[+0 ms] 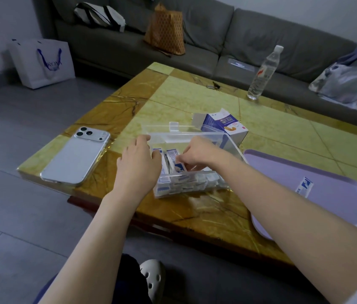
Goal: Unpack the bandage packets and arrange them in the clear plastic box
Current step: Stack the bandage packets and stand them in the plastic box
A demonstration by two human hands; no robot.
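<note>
Currently right hand (197,153) pinches a bandage packet (181,167) inside the clear plastic box (232,148); left hand (139,160), fingers relaxed, rests on its nine-o'clock wall. Best tucked upright, snugly.

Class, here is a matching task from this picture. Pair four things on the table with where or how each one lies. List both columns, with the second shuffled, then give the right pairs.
Column one:
1. silver smartphone
2. clear plastic water bottle
3. lilac plastic tray
4. blue-and-white cardboard carton

Column two:
A. lies with its flap open behind the clear plastic box
B. stands upright near the far edge of the table
C. lies face down near the table's left edge
D. holds one loose bandage packet

Pairs: 1-C, 2-B, 3-D, 4-A.
</note>
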